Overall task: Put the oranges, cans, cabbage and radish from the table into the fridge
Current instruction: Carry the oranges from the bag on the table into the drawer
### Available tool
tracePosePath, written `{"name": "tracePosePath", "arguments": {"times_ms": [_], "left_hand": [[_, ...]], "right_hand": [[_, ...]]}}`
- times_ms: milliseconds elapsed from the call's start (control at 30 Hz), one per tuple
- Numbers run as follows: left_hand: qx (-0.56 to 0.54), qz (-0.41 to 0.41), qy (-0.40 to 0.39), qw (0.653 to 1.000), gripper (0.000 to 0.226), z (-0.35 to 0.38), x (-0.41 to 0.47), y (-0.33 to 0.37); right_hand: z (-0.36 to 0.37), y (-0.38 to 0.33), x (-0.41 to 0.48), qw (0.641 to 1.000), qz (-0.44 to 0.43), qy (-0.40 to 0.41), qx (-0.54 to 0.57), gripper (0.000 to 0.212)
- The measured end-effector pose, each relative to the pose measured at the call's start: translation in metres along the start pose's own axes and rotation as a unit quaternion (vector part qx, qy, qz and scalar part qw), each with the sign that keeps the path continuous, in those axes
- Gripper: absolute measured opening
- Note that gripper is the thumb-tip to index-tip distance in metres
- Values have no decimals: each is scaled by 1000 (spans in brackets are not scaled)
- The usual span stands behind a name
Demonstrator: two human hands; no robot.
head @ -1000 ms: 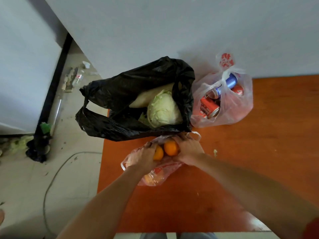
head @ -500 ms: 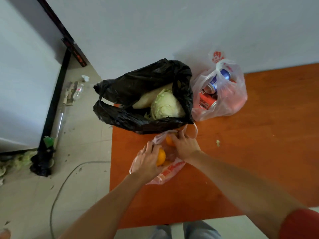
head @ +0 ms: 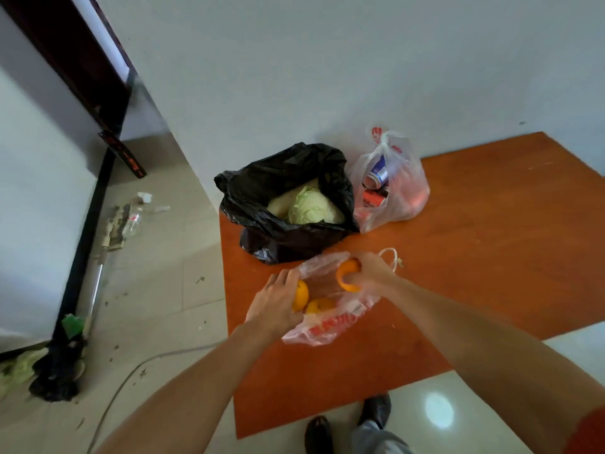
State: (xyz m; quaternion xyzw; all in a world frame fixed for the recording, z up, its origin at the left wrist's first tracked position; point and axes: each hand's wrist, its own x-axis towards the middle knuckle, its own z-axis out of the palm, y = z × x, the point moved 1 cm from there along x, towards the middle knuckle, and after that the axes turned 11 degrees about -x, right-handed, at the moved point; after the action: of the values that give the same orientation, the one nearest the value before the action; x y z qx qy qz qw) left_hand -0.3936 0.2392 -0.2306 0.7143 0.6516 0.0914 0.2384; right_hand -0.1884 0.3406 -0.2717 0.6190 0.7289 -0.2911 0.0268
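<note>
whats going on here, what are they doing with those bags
A person is unpacking a clear bag on the table. The right hand grips one orange, the left hand holds a second orange at the bag's mouth; a third orange lies inside. The cabbage and radish sit in the black bag, cans in the far bag.

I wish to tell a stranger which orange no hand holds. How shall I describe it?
Find the orange-brown table; near its left edge lies a red-printed clear bag. Inside it, the loose orange lies between the hands. The left hand grips the left orange and the right hand grips the far orange; only this one lies free.
</note>
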Motion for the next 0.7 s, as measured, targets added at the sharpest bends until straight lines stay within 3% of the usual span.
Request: {"name": "tracePosePath", "arguments": {"times_ms": [67, 167, 333, 433, 533, 700], "left_hand": [[4, 12, -6, 1000, 66, 0, -2, 5], [13, 30, -31, 999, 74, 9, -7, 7], [14, 30, -55, 998, 74, 27, -16, 3], [24, 38, -63, 997, 77, 33, -20, 1], [32, 40, -70, 996, 79, 35, -19, 0], [59, 69, -73, 993, 77, 26, -9, 17]], "right_hand": [[9, 7, -11, 998, 11, -10, 56, 30], [32, 18, -31, 997, 18, -18, 72, 39], [65, 28, -58, 988, -16, -22, -149, 65], [78, 33, -61, 979, 26, -3, -202, 89], [72, 38, -59, 976, 67, 28, -205, 84], [35, 33, -82, 978, 25, 117, -171, 77]]}}
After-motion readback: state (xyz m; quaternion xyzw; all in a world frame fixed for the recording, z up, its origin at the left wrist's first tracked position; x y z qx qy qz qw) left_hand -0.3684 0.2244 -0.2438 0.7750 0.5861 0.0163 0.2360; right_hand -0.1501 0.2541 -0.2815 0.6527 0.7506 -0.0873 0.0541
